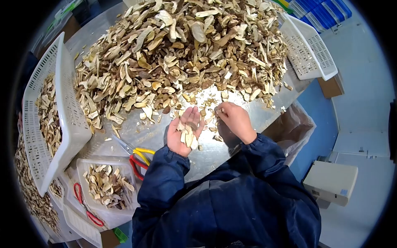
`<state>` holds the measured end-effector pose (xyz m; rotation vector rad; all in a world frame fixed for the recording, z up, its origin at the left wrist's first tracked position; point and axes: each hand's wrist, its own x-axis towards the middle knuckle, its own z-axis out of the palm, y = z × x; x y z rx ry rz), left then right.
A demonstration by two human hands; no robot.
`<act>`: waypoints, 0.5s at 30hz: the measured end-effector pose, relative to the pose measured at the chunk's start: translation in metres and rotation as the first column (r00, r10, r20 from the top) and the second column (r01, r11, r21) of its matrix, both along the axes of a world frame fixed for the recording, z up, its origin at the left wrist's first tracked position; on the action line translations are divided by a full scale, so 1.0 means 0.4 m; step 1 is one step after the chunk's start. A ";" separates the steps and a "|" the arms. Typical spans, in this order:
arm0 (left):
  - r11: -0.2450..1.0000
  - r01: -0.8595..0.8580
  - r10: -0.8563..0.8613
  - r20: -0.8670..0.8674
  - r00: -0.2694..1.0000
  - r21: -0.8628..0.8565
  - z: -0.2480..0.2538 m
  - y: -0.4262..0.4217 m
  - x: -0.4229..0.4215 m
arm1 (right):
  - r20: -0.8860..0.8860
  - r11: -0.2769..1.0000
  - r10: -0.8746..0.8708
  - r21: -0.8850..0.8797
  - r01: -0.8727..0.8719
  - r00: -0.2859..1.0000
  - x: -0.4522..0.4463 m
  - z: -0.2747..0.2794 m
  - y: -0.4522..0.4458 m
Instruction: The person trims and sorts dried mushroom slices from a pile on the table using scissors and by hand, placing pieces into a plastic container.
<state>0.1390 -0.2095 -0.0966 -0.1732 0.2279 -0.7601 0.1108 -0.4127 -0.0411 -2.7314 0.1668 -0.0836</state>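
Behind lies a pile (pixel 186 53) on the table (pixel 206 159), between two baskets (pixel 72 103); scissors (pixel 134 157) and a tub (pixel 124 165) sit left.

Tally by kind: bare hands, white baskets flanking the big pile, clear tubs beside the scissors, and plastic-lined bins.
Hands: 2 (left hand, right hand)
White baskets: 2 (left basket, right basket)
Clear tub: 1
Lined bin: 1
Total: 6

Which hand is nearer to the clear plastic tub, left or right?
Left. The left hand is palm up, ahead and to the right of the tub; the right hand is farther right, near the edge of the pile.
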 end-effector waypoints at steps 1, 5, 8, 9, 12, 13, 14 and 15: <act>0.999 0.000 -0.001 -0.007 1.000 -0.038 -0.004 0.001 -0.002 | 0.004 1.000 -0.013 -0.004 0.013 1.000 -0.003 -0.005 0.004; 0.997 -0.020 0.019 0.020 1.000 0.070 0.023 -0.010 -0.001 | -0.004 0.976 -0.057 0.212 0.057 0.998 -0.005 0.006 0.004; 0.993 -0.009 -0.005 0.110 0.994 0.121 0.027 -0.015 -0.002 | -0.090 0.808 -0.023 0.585 0.072 0.996 -0.005 0.080 0.032; 0.994 0.004 -0.017 0.118 0.993 0.106 0.027 -0.014 -0.002 | -0.074 0.789 -0.011 0.612 0.054 0.997 -0.012 0.096 0.036; 0.999 0.024 -0.025 0.052 0.998 0.029 0.015 -0.012 -0.004 | 0.025 0.912 -0.106 0.402 0.087 0.994 -0.008 0.100 -0.022; 0.998 0.039 -0.039 -0.017 0.999 0.040 0.014 -0.009 -0.004 | 0.140 0.942 -0.187 0.308 0.137 0.972 -0.011 0.060 -0.081; 0.999 0.050 -0.050 0.007 0.999 -0.015 -0.003 -0.007 -0.001 | 0.219 0.972 -0.214 0.139 0.187 0.952 -0.011 0.035 -0.144; 0.996 0.062 -0.060 0.029 0.998 -0.068 -0.030 -0.004 -0.001 | 0.284 0.961 -0.275 0.043 0.274 0.919 -0.015 0.022 -0.188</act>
